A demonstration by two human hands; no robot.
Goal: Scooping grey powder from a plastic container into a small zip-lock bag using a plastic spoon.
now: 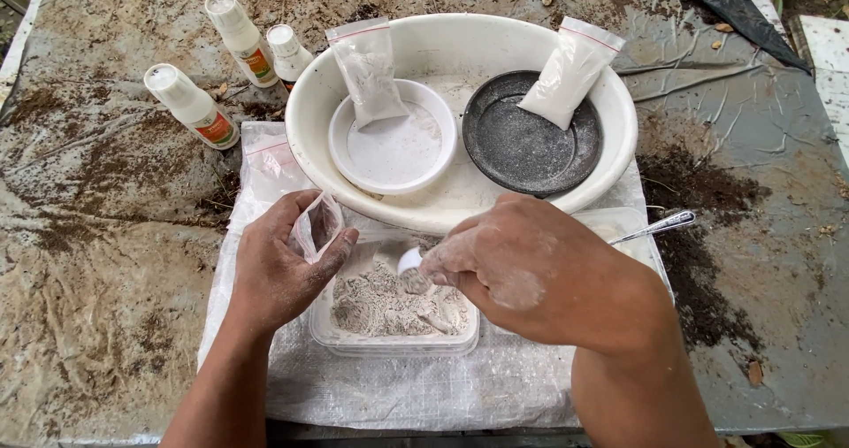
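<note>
Left hand [279,267] pinched an empty small clear plastic bag [316,227] open; right hand [522,267] gripped a white spoon [411,267] over grey powder in the clear plastic tub [393,337]; two filled bags [566,72] rested in the white basin [309,116].

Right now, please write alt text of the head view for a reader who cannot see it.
A person's right hand dips a small white spoon into grey powder in a clear tray, while the left hand holds a small plastic bag open. Behind, a white basin holds two dishes and two filled bags; three white bottles stand at left.
</note>
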